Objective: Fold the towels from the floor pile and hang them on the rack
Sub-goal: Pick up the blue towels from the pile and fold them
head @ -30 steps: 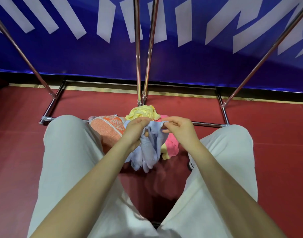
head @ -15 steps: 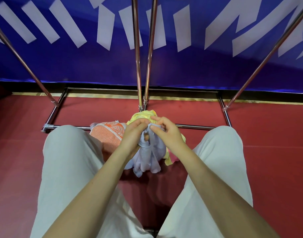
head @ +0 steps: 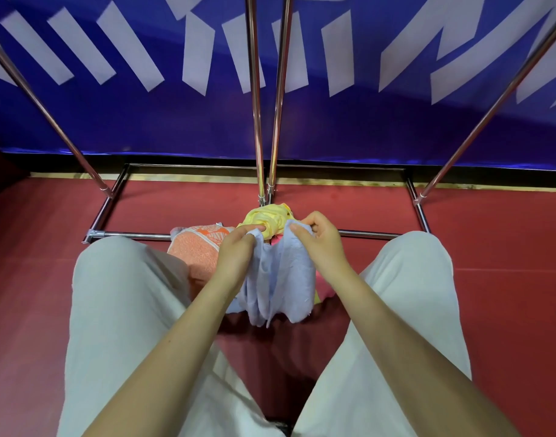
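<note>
Fingers (head: 254,230) of your left hand (head: 235,257) and fingers (head: 297,228) of your right hand (head: 322,244) pinch the top edge of a pale blue towel (head: 279,279), each curled round its own bunch of cloth, with a short gap of slack edge sagging between them. The towel hangs straight down from that edge in loose vertical pleats, its lower hem free just above the red floor (head: 491,247) between your knees. Its long axis appears to run downward from your hands, while the edge you hold runs left to right across your view; how wide the cloth really is cannot be told while it stays gathered.

Just behind the hanging towel, the floor pile sits against the rack's base bar (head: 368,234): an orange patterned towel (head: 197,247) to the left, a crumpled yellow towel (head: 267,219) at the back, and a sliver of pink towel (head: 278,238) showing through the gap. The rack (head: 257,121) rises beyond the pile, its twin central poles directly ahead and slanted poles at either side; no rail with hung towels is in view.

Both hands are equally close to the cloth, so the likely next step is to draw them apart along the edge, spreading it flat before any fold. Lifting higher should keep the hem from snagging the pile
</note>
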Available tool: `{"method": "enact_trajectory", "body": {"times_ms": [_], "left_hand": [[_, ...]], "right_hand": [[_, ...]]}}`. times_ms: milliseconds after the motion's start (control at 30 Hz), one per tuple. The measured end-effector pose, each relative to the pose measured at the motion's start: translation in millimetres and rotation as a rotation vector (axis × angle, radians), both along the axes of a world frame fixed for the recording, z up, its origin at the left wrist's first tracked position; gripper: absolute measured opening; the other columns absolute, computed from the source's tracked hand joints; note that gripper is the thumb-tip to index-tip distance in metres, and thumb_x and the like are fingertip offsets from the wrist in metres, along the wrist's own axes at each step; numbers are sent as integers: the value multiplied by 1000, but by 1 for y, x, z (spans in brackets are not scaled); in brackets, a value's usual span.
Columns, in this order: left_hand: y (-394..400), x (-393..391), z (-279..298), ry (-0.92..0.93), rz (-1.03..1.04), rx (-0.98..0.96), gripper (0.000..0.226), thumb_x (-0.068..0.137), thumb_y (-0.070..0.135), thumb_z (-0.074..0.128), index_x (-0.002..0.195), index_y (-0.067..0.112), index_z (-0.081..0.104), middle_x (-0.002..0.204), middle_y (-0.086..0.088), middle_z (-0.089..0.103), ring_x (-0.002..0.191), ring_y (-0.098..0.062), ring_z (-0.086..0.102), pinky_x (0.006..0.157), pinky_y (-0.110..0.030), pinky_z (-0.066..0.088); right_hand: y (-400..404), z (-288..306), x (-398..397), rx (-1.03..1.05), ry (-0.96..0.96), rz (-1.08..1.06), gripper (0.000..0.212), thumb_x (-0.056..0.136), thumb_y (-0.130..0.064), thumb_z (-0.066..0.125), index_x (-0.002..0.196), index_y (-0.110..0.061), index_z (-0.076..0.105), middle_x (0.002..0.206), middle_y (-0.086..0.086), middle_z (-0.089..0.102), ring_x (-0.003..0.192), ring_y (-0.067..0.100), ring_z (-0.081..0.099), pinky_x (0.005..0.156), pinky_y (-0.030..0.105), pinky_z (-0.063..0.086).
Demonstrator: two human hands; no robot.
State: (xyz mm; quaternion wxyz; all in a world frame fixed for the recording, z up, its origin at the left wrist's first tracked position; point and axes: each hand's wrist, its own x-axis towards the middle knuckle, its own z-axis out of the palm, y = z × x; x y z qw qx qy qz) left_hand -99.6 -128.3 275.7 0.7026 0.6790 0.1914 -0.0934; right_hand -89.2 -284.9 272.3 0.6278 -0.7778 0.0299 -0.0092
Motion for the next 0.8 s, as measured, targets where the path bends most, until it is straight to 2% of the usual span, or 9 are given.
{"method": "enact_trajectory", "body": {"times_ms": [67,133,267,367,433,533,633,733,800], "left_hand": [[4,-2,-3,-40,-66,99,25,83,14,49,96,16,71,105,-10,70,99,-26,65,88,-38,51],[6,-5,-4,-83,-84,165,19,88,19,54,93,7,69,95,-5,68,89,-19,62,82,-35,48],[8,-7,-5,-159,-66,184,55,73,49,59,73,-6,56,74,-5,44,70,-16,40,68,-34,32],[8,-8,-4,-165,-22,153,49,82,41,63,65,-2,46,69,-5,37,68,-16,35,66,-32,28],[8,-8,-3,-171,5,150,43,91,29,61,58,11,40,64,-1,33,63,-10,32,61,-30,26],[9,-9,-7,-155,33,127,41,95,27,57,54,26,55,62,10,48,61,-4,42,60,-22,35],[8,-10,-6,-94,53,14,24,93,34,57,77,22,70,77,6,67,77,-11,59,74,-28,46],[1,-12,-3,-44,75,-26,23,96,29,55,85,18,71,68,0,70,65,-8,54,66,-26,42],[-5,-13,0,-25,74,-24,24,95,30,55,87,16,73,77,-5,71,68,-11,52,70,-29,43]], "right_hand": [[-7,0,0,-5,4,-33,22,88,-13,64,74,-7,49,68,0,44,60,6,39,54,15,33],[-14,0,0,-12,3,-64,22,88,-14,63,73,-9,48,67,-2,44,59,5,38,53,15,33],[-26,-2,-3,-38,5,-125,24,88,-15,63,70,-15,48,66,-6,46,59,5,41,56,17,36],[-34,-3,-8,-69,-10,-151,23,89,-16,62,70,-15,48,65,-7,47,59,3,41,57,17,36],[-38,-4,-11,-72,-28,-201,23,89,-15,62,70,-13,49,65,-9,48,58,1,41,56,14,35],[-42,-5,-17,-50,-76,-310,26,90,-22,63,72,-8,49,64,-9,48,58,1,41,57,15,35],[-44,0,-21,-11,-103,-323,26,90,-20,63,74,-5,50,63,-5,45,57,1,38,55,14,33],[-40,3,-24,-1,-69,-227,22,90,-16,63,71,-12,53,58,-14,48,55,-1,41,55,11,34],[-33,4,-24,6,-44,-162,22,89,-15,64,69,-17,54,58,-17,51,57,-2,45,58,11,36]]}}
